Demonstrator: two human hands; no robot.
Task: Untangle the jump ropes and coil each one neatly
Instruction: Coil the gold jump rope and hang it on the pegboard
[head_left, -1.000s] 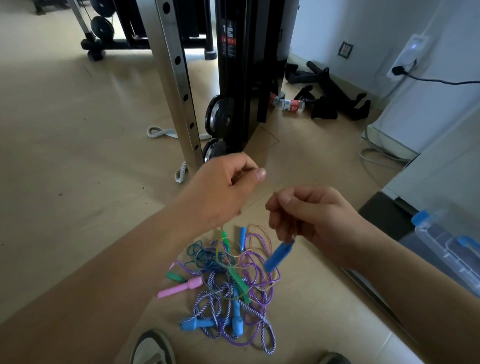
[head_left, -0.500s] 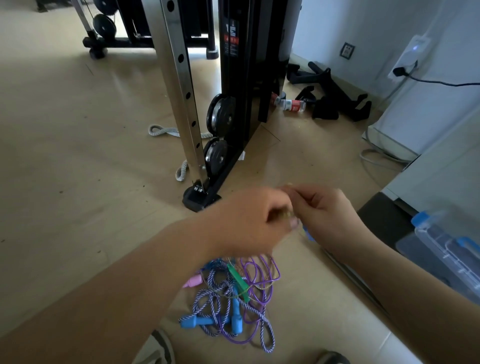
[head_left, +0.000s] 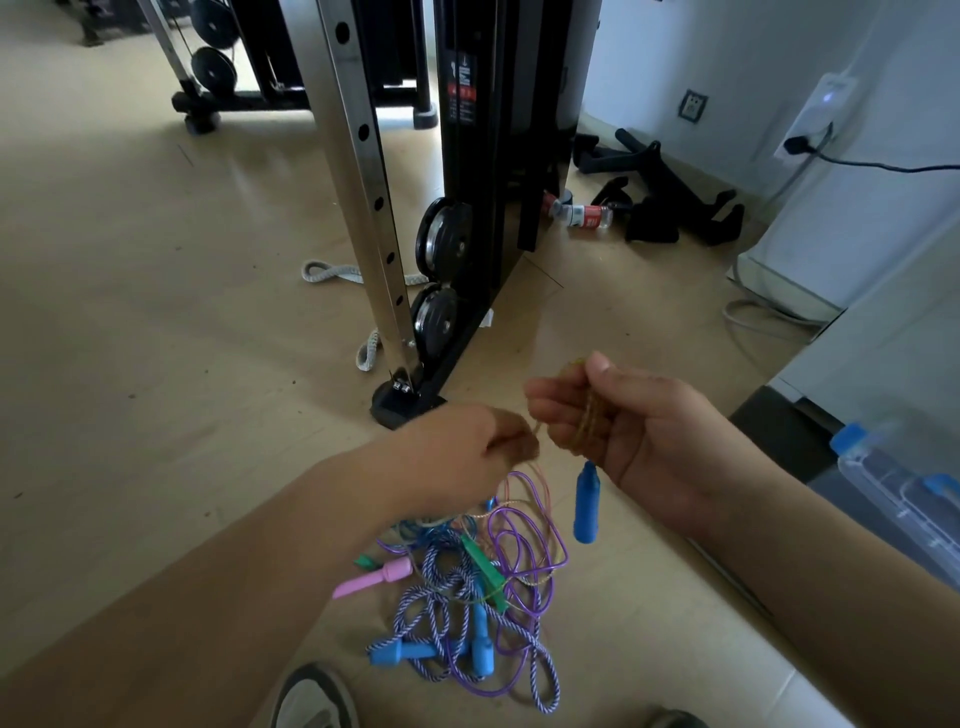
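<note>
Pale wooden floor (head_left: 130, 338) spreads under us in a gym room, with a drilled metal upright (head_left: 363, 171) and a black weight machine (head_left: 498, 130) standing ahead. Our right hand (head_left: 639, 431) is raised palm-up above the floor, its fingers curled round several loops of a thin yellow rope (head_left: 589, 410). A blue handle (head_left: 587, 509) hangs straight down from those loops, just below the palm and clear of the floor. Our left hand (head_left: 467, 452) sits just beside the right one, blurred, with its fingertips pinched on a strand of the same yellow rope that runs across to the right hand.

Below the 2 hands lies the tangled pile (head_left: 467, 597) of jump ropes on the floor. We see a purple rope (head_left: 524, 540) looping through it, a blue-and-white braided rope (head_left: 431, 587), a pink handle (head_left: 374, 577) at its left edge, a green handle (head_left: 485, 566) lying across the middle and 2 more blue handles (head_left: 400, 652) at the near side.

One shoe (head_left: 311, 696) shows at the bottom edge, near the pile. A clear plastic box (head_left: 893, 493) with blue latches stands at the right, and a bottle (head_left: 584, 214) lies on the floor behind the machine.
</note>
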